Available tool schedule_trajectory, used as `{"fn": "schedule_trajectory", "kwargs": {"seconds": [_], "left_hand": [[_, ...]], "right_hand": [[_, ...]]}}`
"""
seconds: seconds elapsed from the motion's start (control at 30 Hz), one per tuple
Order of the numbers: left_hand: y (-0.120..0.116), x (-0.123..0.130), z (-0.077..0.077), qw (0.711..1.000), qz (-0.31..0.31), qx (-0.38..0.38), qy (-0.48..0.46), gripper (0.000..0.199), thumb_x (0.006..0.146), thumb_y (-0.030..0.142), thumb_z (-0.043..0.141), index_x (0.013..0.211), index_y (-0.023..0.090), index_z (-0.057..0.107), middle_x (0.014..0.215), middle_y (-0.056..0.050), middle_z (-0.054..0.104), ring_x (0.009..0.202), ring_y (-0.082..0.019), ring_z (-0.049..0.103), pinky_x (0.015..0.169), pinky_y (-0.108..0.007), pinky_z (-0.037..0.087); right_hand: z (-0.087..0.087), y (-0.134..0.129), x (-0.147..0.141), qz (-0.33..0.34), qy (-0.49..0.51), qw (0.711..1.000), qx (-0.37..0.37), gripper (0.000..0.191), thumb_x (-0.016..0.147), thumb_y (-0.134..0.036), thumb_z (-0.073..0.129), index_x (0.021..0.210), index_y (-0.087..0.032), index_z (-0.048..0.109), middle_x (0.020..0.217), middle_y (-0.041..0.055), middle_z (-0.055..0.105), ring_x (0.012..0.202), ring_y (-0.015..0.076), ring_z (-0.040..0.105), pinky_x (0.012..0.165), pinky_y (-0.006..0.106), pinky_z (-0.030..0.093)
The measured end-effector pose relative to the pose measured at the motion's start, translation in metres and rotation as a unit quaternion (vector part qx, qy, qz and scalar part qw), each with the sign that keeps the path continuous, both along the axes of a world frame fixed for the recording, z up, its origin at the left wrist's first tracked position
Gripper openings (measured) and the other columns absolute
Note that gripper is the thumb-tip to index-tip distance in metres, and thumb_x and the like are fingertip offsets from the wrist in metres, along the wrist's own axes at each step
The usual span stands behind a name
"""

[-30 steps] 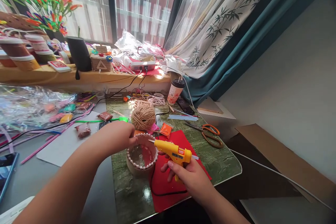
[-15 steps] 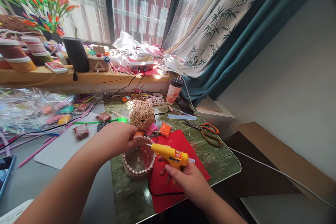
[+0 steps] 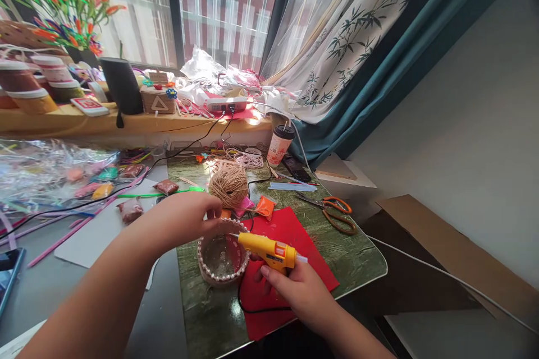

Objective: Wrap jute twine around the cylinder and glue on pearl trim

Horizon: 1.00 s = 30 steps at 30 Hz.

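A yellow hot glue gun (image 3: 269, 249) is gripped in my right hand (image 3: 295, 286), its nozzle pointing left over the rim of a clear glass jar (image 3: 223, 255). A string of pearl beads (image 3: 226, 277) runs around the jar's rim, and its outside looks wrapped in something pale. My left hand (image 3: 200, 216) is closed at the far left side of the rim, fingertips bent down together; what they pinch is hidden. Behind the jar sits a ball of brown twine (image 3: 228, 186). Under the glue gun lies a red sheet (image 3: 290, 235).
Orange-handled scissors (image 3: 332, 210) and pale blue glue sticks (image 3: 292, 187) lie to the right. A paper cup (image 3: 280, 145) stands behind them. A black cord (image 3: 265, 311) crosses the red sheet. Small clay packets (image 3: 265, 207) and plastic bags (image 3: 50, 168) lie around.
My right hand has moved the glue gun slightly left, its nozzle now further over the jar's opening. My left hand has shifted a little right along the rim.
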<state>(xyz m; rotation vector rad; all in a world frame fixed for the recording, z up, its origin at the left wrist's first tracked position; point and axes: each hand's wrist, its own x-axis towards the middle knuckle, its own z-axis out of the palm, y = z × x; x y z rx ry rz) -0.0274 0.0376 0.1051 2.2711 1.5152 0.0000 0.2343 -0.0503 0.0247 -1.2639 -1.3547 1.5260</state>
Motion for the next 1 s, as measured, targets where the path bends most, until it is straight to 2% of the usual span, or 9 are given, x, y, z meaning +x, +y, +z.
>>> {"fn": "schedule_trajectory", "kwargs": {"seconds": [0.17, 0.37, 0.5, 0.63, 0.73, 0.9, 1.0], "left_hand": [[0.004, 0.008, -0.006, 1.0, -0.003, 0.025, 0.009, 0.046, 0.091, 0.069, 0.057, 0.077, 0.026, 0.068, 0.08, -0.002, 0.076, 0.067, -0.021, 0.059, 0.058, -0.034, 0.031], [0.001, 0.015, -0.004, 0.999, -0.008, 0.032, 0.018, 0.043, 0.093, 0.065, 0.057, 0.078, 0.026, 0.065, 0.078, -0.002, 0.074, 0.068, -0.021, 0.059, 0.057, -0.033, 0.029], [0.002, 0.018, -0.01, 0.998, -0.013, 0.063, 0.009, 0.03, 0.093, 0.055, 0.062, 0.085, 0.027, 0.068, 0.085, -0.002, 0.077, 0.073, -0.022, 0.063, 0.059, -0.032, 0.03], [0.004, 0.02, -0.015, 0.997, -0.034, 0.065, 0.025, 0.018, 0.094, 0.043, 0.065, 0.09, 0.027, 0.074, 0.089, -0.001, 0.08, 0.081, -0.024, 0.069, 0.062, -0.031, 0.034], [0.005, 0.019, -0.016, 0.997, -0.053, 0.059, 0.022, 0.016, 0.095, 0.038, 0.066, 0.089, 0.026, 0.075, 0.091, -0.002, 0.08, 0.085, -0.024, 0.07, 0.065, -0.031, 0.037], [0.006, 0.02, -0.019, 0.996, -0.065, 0.064, -0.012, 0.015, 0.093, 0.026, 0.066, 0.102, 0.028, 0.077, 0.104, -0.001, 0.081, 0.092, -0.024, 0.072, 0.073, -0.032, 0.044], [0.006, 0.023, -0.021, 0.994, -0.091, 0.065, -0.016, 0.016, 0.092, 0.02, 0.065, 0.099, 0.027, 0.078, 0.109, -0.002, 0.079, 0.097, -0.023, 0.072, 0.076, -0.032, 0.047]], "right_hand": [[-0.002, 0.0, 0.001, 0.004, 0.005, 1.0, 0.009, 0.037, 0.082, -0.05, 0.085, 0.107, -0.023, 0.079, 0.081, 0.0041, 0.074, 0.073, 0.0217, 0.067, 0.074, 0.037, 0.058], [-0.002, -0.002, 0.001, -0.009, -0.005, 1.0, 0.003, 0.04, 0.081, -0.052, 0.085, 0.106, -0.021, 0.078, 0.082, 0.0048, 0.073, 0.069, 0.0206, 0.065, 0.073, 0.038, 0.059], [-0.004, -0.002, 0.0, -0.009, -0.004, 1.0, 0.001, 0.047, 0.08, -0.053, 0.086, 0.112, -0.02, 0.077, 0.084, 0.0054, 0.074, 0.072, 0.0216, 0.066, 0.072, 0.037, 0.059], [-0.006, -0.001, 0.001, 0.001, -0.005, 1.0, 0.008, 0.045, 0.083, -0.052, 0.084, 0.114, -0.02, 0.076, 0.083, 0.005, 0.074, 0.076, 0.0218, 0.068, 0.075, 0.036, 0.059], [-0.007, -0.001, 0.002, 0.003, -0.005, 1.0, 0.011, 0.042, 0.083, -0.049, 0.084, 0.113, -0.02, 0.076, 0.085, 0.0055, 0.074, 0.08, 0.0233, 0.069, 0.079, 0.037, 0.06], [-0.007, 0.0, 0.001, -0.003, 0.003, 1.0, 0.016, 0.037, 0.084, -0.046, 0.083, 0.111, -0.021, 0.076, 0.088, 0.0055, 0.075, 0.084, 0.0243, 0.07, 0.084, 0.039, 0.061], [-0.008, 0.0, 0.001, 0.002, 0.005, 1.0, 0.022, 0.034, 0.084, -0.043, 0.082, 0.109, -0.021, 0.076, 0.083, 0.004, 0.073, 0.083, 0.0235, 0.07, 0.086, 0.04, 0.061]]}}
